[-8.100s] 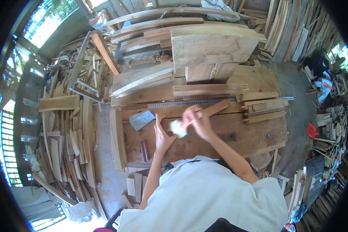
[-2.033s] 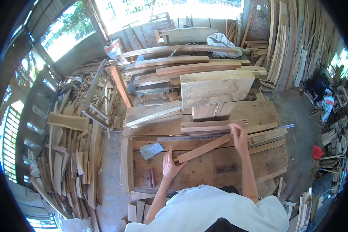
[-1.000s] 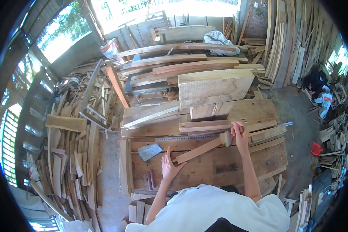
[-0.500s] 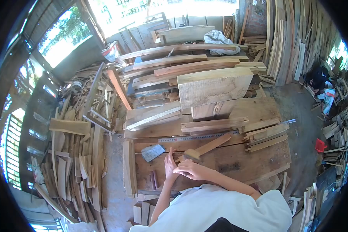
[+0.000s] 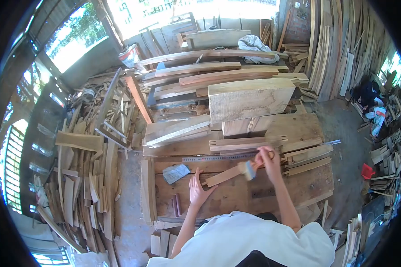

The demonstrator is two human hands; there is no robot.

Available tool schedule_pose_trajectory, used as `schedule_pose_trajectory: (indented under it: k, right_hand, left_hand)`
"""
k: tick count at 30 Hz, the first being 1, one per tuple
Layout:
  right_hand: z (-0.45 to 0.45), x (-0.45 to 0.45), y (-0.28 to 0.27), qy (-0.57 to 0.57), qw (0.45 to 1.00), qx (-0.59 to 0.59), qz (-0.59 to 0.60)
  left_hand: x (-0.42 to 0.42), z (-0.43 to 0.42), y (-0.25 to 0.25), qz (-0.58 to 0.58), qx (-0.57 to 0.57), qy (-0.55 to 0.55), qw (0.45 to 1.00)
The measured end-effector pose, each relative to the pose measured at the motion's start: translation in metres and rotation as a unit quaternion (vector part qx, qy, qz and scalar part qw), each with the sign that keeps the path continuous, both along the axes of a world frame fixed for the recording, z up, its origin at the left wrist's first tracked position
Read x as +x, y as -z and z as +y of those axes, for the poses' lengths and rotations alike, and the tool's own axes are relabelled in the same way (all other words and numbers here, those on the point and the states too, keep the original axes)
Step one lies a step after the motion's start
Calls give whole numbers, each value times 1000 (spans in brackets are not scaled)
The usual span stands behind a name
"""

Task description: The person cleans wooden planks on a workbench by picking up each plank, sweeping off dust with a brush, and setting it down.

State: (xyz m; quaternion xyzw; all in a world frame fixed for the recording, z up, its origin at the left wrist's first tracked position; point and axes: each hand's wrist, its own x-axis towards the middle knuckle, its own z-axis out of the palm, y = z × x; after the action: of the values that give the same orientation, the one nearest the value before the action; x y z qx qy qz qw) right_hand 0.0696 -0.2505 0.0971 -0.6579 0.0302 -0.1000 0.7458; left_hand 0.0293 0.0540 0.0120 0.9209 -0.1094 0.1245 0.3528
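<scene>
My right hand (image 5: 268, 161) is closed around the handle of a paintbrush (image 5: 248, 170), whose bristles lie over a flat wooden strip (image 5: 223, 176). The strip rests at a slant on the workbench (image 5: 227, 200). At its near left end is my left hand (image 5: 198, 188), fingers spread and thumb against the strip's end. A grey-blue folded sheet (image 5: 175, 173) lies left of that hand, and two small dark reddish sticks (image 5: 177, 205) lie below it. Behind the strip a ruler (image 5: 200, 159) runs along the bench.
A thick wooden block (image 5: 251, 100) stands behind the ruler. Stacked slats (image 5: 308, 160) lie on the bench's right side, and a long board (image 5: 147, 191) edges its left. Scrap wood (image 5: 75, 191) covers the floor at left. A red dustpan-like object (image 5: 367, 171) lies at right.
The brush in my right hand has moved from beside my left hand rightward along the strip. My left hand stays at the strip's left end, its thumb now spread apart.
</scene>
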Motion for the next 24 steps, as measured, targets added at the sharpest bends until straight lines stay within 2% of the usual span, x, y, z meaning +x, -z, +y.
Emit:
schedule_pose_trajectory:
  k: [4,6,7,10,12,14,18,19,22,24]
  right_hand:
    - [-39,-2,-9,48,994,-92,-38]
    - [-42,-4,-14,65,946,-309,-75]
    - [-33,-3,-14,78,937,-324,-101]
    - [-3,-7,-4,22,935,-329,-128]
    - [28,-12,5,-38,895,-391,-211]
    - [61,-21,10,-156,884,-399,-190]
    - [122,-45,-4,-328,869,-293,-226]
    - [136,-49,-6,-308,886,-221,-266]
    - [144,-45,-11,-373,919,-48,-122]
    - [143,-30,-6,-338,940,13,-33]
  left_hand:
    - [0,-1,0,-6,-7,0,1000]
    - [0,0,1,-7,-3,-1,1000]
    - [0,1,3,-18,7,10,1000]
    - [0,1,1,-24,9,15,1000]
    - [0,-1,-2,-16,2,10,1000]
    - [0,0,-3,-6,-13,12,1000]
    - [1,3,-1,-8,-36,23,999]
    - [1,5,4,-17,-43,27,999]
    - [3,9,20,-50,-24,36,998]
    - [2,8,20,-24,-17,25,999]
